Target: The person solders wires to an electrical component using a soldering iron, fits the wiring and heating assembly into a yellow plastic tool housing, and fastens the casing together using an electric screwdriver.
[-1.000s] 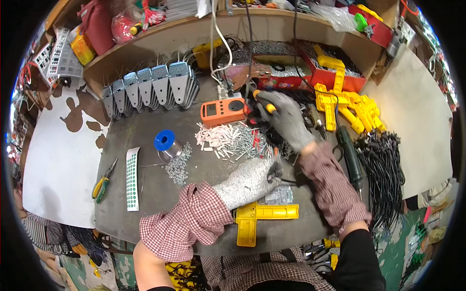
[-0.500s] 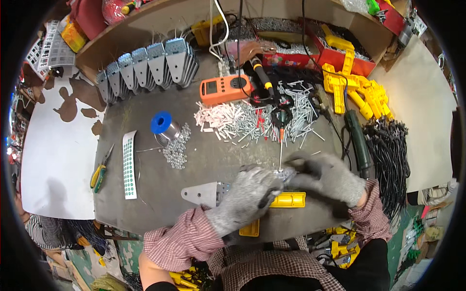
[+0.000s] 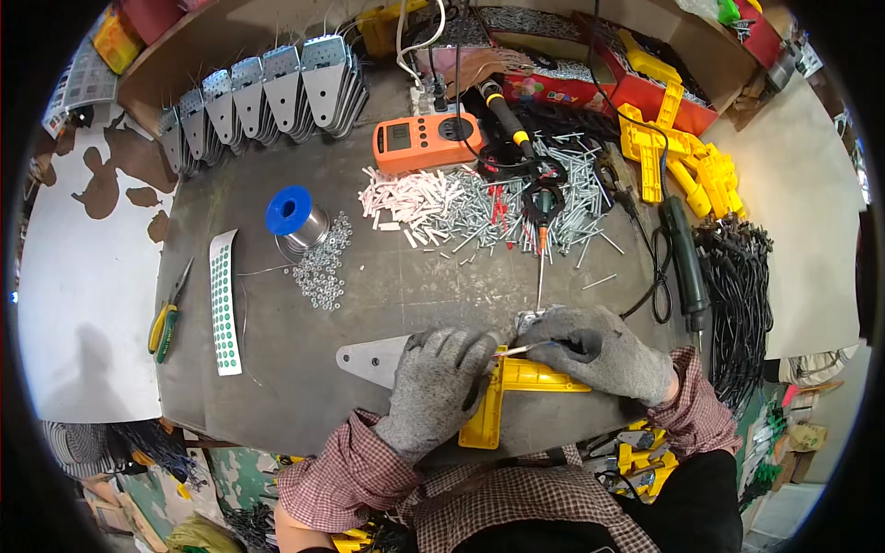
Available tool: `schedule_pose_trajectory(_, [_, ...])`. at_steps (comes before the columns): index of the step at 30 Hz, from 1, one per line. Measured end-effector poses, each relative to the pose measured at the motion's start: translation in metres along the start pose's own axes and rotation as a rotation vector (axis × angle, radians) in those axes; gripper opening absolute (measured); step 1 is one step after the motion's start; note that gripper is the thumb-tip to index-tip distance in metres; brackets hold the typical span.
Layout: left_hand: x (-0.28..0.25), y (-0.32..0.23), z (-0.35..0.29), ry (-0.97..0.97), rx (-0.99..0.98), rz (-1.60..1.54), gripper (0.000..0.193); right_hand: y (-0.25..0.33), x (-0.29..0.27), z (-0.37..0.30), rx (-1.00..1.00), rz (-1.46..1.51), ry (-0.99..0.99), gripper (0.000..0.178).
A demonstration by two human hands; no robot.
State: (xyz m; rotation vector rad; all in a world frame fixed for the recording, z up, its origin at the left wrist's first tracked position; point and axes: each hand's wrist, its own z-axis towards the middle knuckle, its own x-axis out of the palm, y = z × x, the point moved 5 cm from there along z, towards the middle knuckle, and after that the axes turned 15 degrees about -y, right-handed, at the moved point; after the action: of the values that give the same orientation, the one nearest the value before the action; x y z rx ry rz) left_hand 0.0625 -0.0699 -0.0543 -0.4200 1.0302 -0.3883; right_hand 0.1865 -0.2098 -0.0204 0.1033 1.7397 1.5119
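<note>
Near the front edge of the dark grey bench (image 3: 396,286): one thin pale lead (image 3: 518,349), newly visible between the parted hands and apparently now being worked, pinched by the gloved left hand (image 3: 441,392), the right hand (image 3: 604,348) half-curled at its other end, hold unclear. Below it, one yellow T-shaped casing (image 3: 544,376). Beyond: blue spool (image 3: 289,211), loose nuts (image 3: 323,276), orange meter (image 3: 429,144), screws (image 3: 576,194); patchy green floor (image 3: 244,479) underneath.

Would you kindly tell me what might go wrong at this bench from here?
The right hand is close to the tip of the slim metal shaft, so the glove might snag or knock it.

The small metal rings lie loose beside the blue spool; a bump to the spool could scatter them.
</note>
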Motion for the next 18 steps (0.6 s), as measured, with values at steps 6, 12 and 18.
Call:
schedule_pose_trajectory(6, [0.006, 0.002, -0.001, 0.076, -0.039, 0.007, 0.064, 0.007, 0.005, 0.000, -0.273, -0.164, -0.195, 0.019])
schedule_pose_trajectory(12, [-0.002, -0.017, -0.020, -0.020, 0.355, 0.185, 0.052, -0.009, 0.019, 0.017, -0.197, -0.415, -0.201, 0.019])
schedule_pose_trajectory(18, [-0.007, -0.027, 0.010, 0.065, 0.080, 0.042, 0.029, -0.033, 0.018, 0.015, -0.210, -0.311, -0.236, 0.018])
